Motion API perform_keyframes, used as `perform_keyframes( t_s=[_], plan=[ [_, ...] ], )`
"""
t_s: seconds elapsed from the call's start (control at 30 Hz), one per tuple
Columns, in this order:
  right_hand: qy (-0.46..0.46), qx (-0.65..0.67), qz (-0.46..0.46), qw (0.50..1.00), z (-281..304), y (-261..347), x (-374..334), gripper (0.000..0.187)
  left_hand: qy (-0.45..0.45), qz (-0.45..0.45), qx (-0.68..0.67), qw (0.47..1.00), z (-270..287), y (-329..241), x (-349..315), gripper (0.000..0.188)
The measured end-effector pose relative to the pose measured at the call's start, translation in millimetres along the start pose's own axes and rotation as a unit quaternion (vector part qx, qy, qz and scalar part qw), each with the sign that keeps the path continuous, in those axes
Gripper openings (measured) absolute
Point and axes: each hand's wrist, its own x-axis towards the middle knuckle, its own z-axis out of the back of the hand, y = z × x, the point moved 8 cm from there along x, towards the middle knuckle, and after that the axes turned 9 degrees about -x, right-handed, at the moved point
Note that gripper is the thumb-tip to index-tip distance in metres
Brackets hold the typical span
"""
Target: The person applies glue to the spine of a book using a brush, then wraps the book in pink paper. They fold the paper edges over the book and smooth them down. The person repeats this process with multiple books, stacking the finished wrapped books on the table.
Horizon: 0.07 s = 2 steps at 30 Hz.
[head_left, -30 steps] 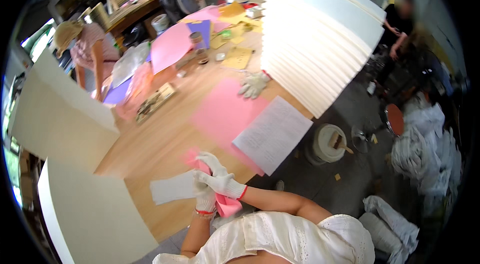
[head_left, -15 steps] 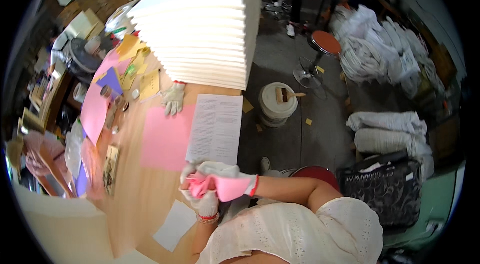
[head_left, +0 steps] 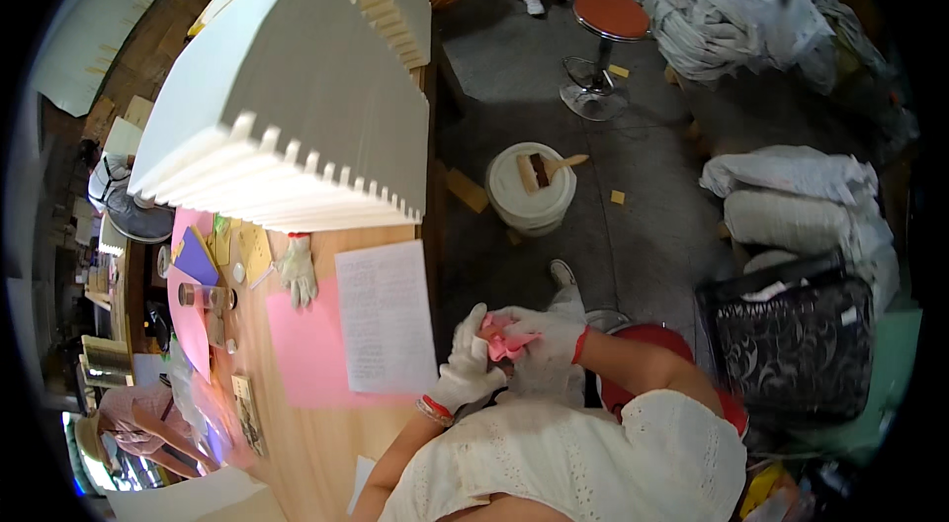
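Both of my hands wear white knit gloves with red cuffs and meet just off the table's right edge, in front of my body. Between them is a crumpled piece of pink paper [head_left: 507, 337], folded into small uneven points. My left hand [head_left: 465, 367] has its fingers closed on the paper's left side. On the other side, my right hand [head_left: 547, 336] pinches it, its fingers partly hidden. Left of my hands, a printed white sheet [head_left: 388, 319] lies over a larger flat pink sheet [head_left: 301, 349] on the wooden table [head_left: 306, 453].
A tall stack of white slabs [head_left: 326, 127] fills the table's far end, with a loose glove [head_left: 297, 270] before it. On the floor stand a white bucket [head_left: 509, 191] bearing a brush [head_left: 542, 173], a red-topped stool [head_left: 613, 16] and a black crate [head_left: 791, 344]. Another person [head_left: 143, 423] is at left.
My hands have moved right, from above the table edge to beside it. The pink paper's long loose flap is now gathered into a smaller bunch. The view has also shifted.
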Motion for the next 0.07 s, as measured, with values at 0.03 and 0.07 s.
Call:
perform_keyframes(
  t_s=[0.03, 0.07],
  plan=[
    [-0.027, -0.025, 0.018, 0.999, 28.3, 20.8, 6.1, 0.052, 0.032, 0.048, -0.06, 0.997, -17.1, 20.2, 13.0, 0.094],
    [-0.052, -0.054, 0.043, 0.996, 68.5, 42.9, 15.2, 0.054, 0.023, 0.08, -0.123, 0.989, -34.3, 44.7, 25.9, 0.102]
  ],
)
